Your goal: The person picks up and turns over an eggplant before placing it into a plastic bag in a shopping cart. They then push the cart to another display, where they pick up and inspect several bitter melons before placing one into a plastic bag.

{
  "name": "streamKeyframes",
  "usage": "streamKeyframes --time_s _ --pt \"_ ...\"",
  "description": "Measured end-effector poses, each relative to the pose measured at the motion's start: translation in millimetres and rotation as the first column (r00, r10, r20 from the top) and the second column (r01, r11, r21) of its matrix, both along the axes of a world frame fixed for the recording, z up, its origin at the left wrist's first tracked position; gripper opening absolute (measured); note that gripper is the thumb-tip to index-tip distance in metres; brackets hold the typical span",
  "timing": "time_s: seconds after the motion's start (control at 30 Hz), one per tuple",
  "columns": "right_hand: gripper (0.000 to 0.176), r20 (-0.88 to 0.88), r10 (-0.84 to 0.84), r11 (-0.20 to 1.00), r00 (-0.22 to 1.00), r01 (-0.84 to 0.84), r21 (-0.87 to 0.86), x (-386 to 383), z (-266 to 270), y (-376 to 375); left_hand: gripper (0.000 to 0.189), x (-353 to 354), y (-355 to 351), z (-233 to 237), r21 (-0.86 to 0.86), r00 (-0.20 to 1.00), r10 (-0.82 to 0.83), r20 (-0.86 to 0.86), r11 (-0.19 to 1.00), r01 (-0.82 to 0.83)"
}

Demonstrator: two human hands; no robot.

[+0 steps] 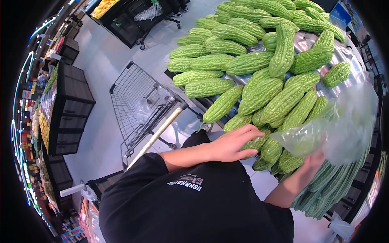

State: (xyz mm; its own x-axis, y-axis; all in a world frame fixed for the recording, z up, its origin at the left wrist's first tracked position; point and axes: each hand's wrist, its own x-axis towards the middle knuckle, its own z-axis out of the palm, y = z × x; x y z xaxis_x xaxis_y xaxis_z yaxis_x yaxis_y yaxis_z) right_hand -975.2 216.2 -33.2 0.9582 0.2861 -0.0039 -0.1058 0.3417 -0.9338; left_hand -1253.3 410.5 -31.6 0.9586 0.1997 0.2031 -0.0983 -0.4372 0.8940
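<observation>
Many bumpy green bitter melons [259,96] lie heaped on a stand with a silvery lining [310,40]. My left hand [235,143] rests at the near edge of the heap, its fingers apart, its fingertips beside a melon partly hidden below them. Over on the right, my right hand [314,160] is wrapped round the lower part of a clear plastic bag [344,125]. The bag spreads above that hand and covers some melons; its film partly veils the fingers.
A wire shopping cart [135,95] with clear bags inside stands left of the heap. Long thin green vegetables [328,190] hang at the lower right. Dark produce stands [71,109] line the far left. Another person's shoes [176,15] show at the top.
</observation>
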Motion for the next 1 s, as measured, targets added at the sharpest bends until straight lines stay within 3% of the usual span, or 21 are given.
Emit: streamKeyframes --time_s 0.07,0.13,0.23,0.37,0.43,0.5,0.57,0.63,0.7,0.77,0.83,0.93,1.0 --pt "0.055 0.019 -0.023 0.999 1.000 0.024 -0.036 0 19 19 0.051 -8 27 0 -0.015 1.000 -0.014 0.001 1.000 0.014" --pt "0.053 0.151 0.053 0.919 0.987 0.011 -0.394 -1 38 41 0.050 -19 54 -4 -0.020 1.000 0.000 0.012 1.000 0.000" --pt "0.053 0.234 0.038 0.898 0.971 0.070 -0.435 0 30 58 0.046 -48 99 -9 -0.049 0.996 0.077 0.055 0.996 -0.074" --pt "0.058 0.188 0.041 0.896 0.981 0.048 -0.442 -22 41 94 0.043 -91 163 -19 -0.115 0.988 0.156 -0.013 0.981 -0.156" --pt "0.065 0.207 0.051 0.843 0.977 0.069 -0.533 -30 40 108 0.040 -111 195 -21 -0.134 0.976 0.210 -0.063 0.967 -0.217" --pt "0.068 0.250 0.027 0.797 0.968 0.131 -0.590 -40 35 128 0.041 -123 234 -22 -0.085 0.962 0.273 -0.016 0.958 -0.274" --pt "0.072 0.293 0.006 0.744 0.956 0.192 -0.640 -51 31 149 0.043 -125 278 -12 0.162 0.924 0.373 0.085 0.910 -0.382" --pt "0.076 0.333 0.060 0.679 0.941 0.206 -0.705 -61 31 173 0.044 -117 329 -5 0.370 0.850 0.465 0.249 0.765 -0.527" --pt "0.076 0.348 0.019 0.654 0.937 0.252 -0.714 -80 34 208 0.050 -103 380 -1 0.472 0.782 0.519 0.345 0.624 -0.623" --pt "0.078 0.419 0.049 0.492 0.907 0.343 -0.800 -93 34 240 0.056 -89 426 1 0.499 0.773 0.524 0.358 0.592 -0.633" --pt "0.080 0.442 0.043 0.436 0.896 0.381 -0.815 -106 32 267 0.061 -81 466 -3 0.524 0.763 0.529 0.372 0.559 -0.643" --pt "0.079 0.523 0.136 0.248 0.841 0.482 -0.840 -48 55 273 0.070 -1 483 15 0.614 0.799 0.513 0.313 0.532 -0.582" --pt "0.078 0.546 0.142 0.242 0.826 0.505 -0.828 -78 42 267 0.070 -14 485 -4 0.591 0.824 0.527 0.207 0.604 -0.535"
